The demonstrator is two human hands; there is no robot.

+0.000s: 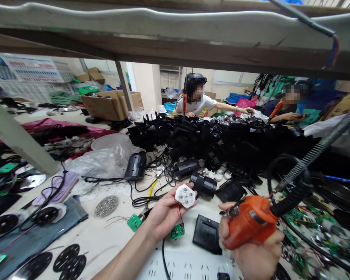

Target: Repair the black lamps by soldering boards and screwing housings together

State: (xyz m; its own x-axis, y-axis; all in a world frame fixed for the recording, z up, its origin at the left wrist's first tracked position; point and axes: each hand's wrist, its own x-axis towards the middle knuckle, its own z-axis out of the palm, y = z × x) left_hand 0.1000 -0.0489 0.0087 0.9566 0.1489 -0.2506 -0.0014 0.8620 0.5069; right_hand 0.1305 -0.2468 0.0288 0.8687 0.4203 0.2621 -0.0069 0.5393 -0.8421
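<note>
My left hand [163, 214] is closed round a white LED lens module [185, 195] with several clear lenses on its face. Thin red and dark wires run from it down to a green circuit board [177, 231] dangling just below. Fingers of my right hand [259, 252] wrap round an orange electric screwdriver [251, 221], whose black cable leaves through a coil spring [317, 147]. Its bit is hard to make out. Between the hands lies a black square plastic part [207, 234]. A black cylindrical housing [203, 185] rests just behind the lens module.
A heap of black plastic parts [236, 144] fills the bench's far side, with two co-workers behind it. Circuit boards [315, 221] pile up at right. Screws [106, 206] and black discs [66, 258] lie left. A white power strip [183, 266] sits in front; a shelf beam [175, 42] crosses overhead.
</note>
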